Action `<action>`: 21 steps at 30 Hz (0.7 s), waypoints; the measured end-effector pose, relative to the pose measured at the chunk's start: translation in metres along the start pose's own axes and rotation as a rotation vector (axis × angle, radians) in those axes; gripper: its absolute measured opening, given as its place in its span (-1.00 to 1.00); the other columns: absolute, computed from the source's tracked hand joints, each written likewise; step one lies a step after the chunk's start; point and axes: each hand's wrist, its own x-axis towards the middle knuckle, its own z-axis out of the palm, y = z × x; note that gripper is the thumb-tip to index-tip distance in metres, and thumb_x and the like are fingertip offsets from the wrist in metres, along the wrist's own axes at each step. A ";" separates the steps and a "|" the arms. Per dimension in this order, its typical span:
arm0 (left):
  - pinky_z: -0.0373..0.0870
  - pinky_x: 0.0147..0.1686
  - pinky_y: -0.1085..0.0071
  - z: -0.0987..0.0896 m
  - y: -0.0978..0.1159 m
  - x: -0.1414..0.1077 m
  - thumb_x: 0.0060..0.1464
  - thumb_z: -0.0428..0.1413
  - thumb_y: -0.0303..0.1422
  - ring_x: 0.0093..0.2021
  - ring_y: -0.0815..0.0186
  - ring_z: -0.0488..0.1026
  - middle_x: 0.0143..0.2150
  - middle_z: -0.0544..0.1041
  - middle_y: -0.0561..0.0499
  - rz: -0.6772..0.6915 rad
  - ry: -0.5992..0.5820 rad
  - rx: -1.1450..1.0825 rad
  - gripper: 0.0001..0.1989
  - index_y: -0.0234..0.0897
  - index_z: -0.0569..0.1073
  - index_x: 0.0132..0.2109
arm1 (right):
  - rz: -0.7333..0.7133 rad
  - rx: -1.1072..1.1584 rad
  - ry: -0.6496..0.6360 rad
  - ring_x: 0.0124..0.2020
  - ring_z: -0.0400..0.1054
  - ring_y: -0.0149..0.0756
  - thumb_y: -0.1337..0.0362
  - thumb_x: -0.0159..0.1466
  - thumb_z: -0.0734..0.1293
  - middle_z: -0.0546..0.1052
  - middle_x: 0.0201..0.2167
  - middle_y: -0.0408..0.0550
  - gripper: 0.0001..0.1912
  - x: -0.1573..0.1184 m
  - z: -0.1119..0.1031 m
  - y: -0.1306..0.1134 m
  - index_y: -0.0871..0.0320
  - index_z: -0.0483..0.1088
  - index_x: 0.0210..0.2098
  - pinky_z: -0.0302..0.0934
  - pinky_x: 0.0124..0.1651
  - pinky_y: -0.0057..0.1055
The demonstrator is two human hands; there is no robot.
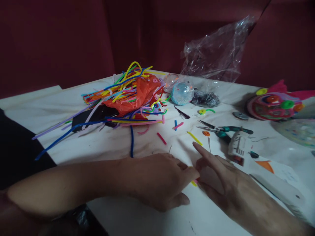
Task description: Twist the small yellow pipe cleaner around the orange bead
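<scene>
Fingertips of both hands meet low on the white table [118, 144], and a small yellow and pink piece [194, 183] shows just where they touch. The left hand [159, 182] lies knuckles up with its fingers curled over and its thumb tucked beneath; its fingertips press on the piece, though most of that piece is hidden under them. The right hand [222, 178] comes in from the right, forefinger stretched out across the table, the other fingers bent toward the same spot; whether it pinches the piece or only touches it I cannot tell. Beyond the hands lie cut bits, a yellow length [194, 138] and a pink one [161, 138]. Farther back sits a heap of coloured pipe cleaners [125, 95]. Green-handled pliers [221, 130] rest near the right hand, beside a glue gun [237, 146].
</scene>
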 end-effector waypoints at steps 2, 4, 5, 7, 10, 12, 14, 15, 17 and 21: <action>0.32 -0.13 0.29 0.000 0.001 -0.001 0.06 0.10 -0.30 -0.10 0.15 0.41 -0.13 0.48 -0.20 0.001 -0.004 0.008 -0.56 -0.41 0.23 0.05 | -0.008 -0.011 -0.001 -0.31 0.33 -0.29 0.35 0.27 0.04 0.38 -0.22 -0.05 -0.49 0.000 -0.001 -0.001 0.30 0.00 0.20 0.30 -0.36 -0.42; 0.32 -0.12 0.29 0.000 0.001 -0.001 0.06 0.10 -0.30 -0.10 0.15 0.41 -0.13 0.48 -0.19 0.001 -0.011 0.018 -0.58 -0.41 0.25 0.03 | 0.004 -0.052 0.010 -0.29 0.33 -0.27 0.33 0.28 0.03 0.38 -0.22 -0.02 -0.50 -0.001 -0.001 -0.003 0.31 0.02 0.19 0.30 -0.36 -0.40; 0.32 -0.11 0.29 0.000 0.002 -0.001 0.06 0.11 -0.30 -0.09 0.15 0.41 -0.13 0.48 -0.18 0.001 -0.010 0.022 -0.59 -0.41 0.26 0.02 | 0.015 -0.075 0.019 -0.30 0.33 -0.25 0.32 0.28 0.03 0.38 -0.23 0.00 -0.51 -0.001 0.000 -0.004 0.32 0.03 0.19 0.30 -0.39 -0.39; 0.31 -0.09 0.29 -0.001 0.002 -0.001 0.05 0.11 -0.30 -0.09 0.17 0.41 -0.12 0.48 -0.17 0.003 -0.004 0.021 -0.61 -0.40 0.28 -0.01 | 0.028 -0.123 0.041 -0.32 0.33 -0.20 0.30 0.29 0.02 0.38 -0.27 0.02 -0.51 -0.002 0.003 -0.006 0.33 0.04 0.19 0.28 -0.44 -0.36; 0.31 -0.08 0.29 -0.001 0.003 0.000 0.04 0.12 -0.31 -0.10 0.18 0.41 -0.12 0.48 -0.14 -0.003 -0.002 0.010 -0.63 -0.39 0.29 -0.03 | 0.007 -0.153 0.055 -0.35 0.32 -0.18 0.33 0.27 0.01 0.38 -0.31 0.03 -0.50 -0.001 0.007 -0.009 0.34 0.02 0.18 0.26 -0.47 -0.36; 0.31 -0.09 0.29 -0.002 0.003 0.000 0.04 0.12 -0.31 -0.10 0.17 0.41 -0.12 0.48 -0.15 -0.009 -0.005 0.011 -0.63 -0.39 0.30 -0.02 | -0.003 -0.186 0.068 -0.35 0.32 -0.16 0.37 0.25 0.00 0.38 -0.31 0.07 -0.50 0.000 0.009 -0.011 0.36 0.02 0.18 0.25 -0.47 -0.35; 0.32 -0.11 0.29 -0.002 0.004 0.000 0.04 0.12 -0.30 -0.11 0.17 0.41 -0.12 0.48 -0.16 -0.010 -0.003 0.020 -0.62 -0.40 0.30 -0.02 | -0.023 -0.231 0.073 -0.34 0.32 -0.13 0.39 0.24 0.00 0.38 -0.29 0.10 -0.50 0.001 0.010 -0.013 0.37 0.03 0.17 0.26 -0.44 -0.31; 0.31 -0.11 0.29 -0.002 0.004 0.001 0.04 0.13 -0.30 -0.11 0.17 0.41 -0.12 0.48 -0.16 -0.008 -0.002 0.025 -0.61 -0.41 0.30 -0.02 | -0.031 -0.248 0.076 -0.33 0.31 -0.12 0.40 0.23 0.00 0.37 -0.28 0.12 -0.50 0.001 0.010 -0.013 0.37 0.04 0.17 0.26 -0.43 -0.30; 0.31 -0.12 0.30 -0.003 0.004 0.001 0.03 0.13 -0.29 -0.13 0.19 0.41 -0.14 0.48 -0.15 -0.006 -0.001 0.035 -0.61 -0.41 0.30 -0.03 | -0.042 -0.260 0.068 -0.32 0.31 -0.10 0.41 0.23 0.00 0.37 -0.26 0.14 -0.49 0.001 0.011 -0.013 0.37 0.04 0.17 0.26 -0.42 -0.28; 0.31 -0.13 0.30 -0.003 0.004 0.000 0.03 0.13 -0.27 -0.16 0.19 0.41 -0.18 0.49 -0.12 -0.006 -0.007 0.055 -0.63 -0.39 0.31 -0.05 | -0.036 -0.244 0.065 -0.31 0.31 -0.09 0.40 0.23 0.00 0.37 -0.26 0.15 -0.48 0.000 0.010 -0.012 0.40 0.02 0.19 0.27 -0.40 -0.25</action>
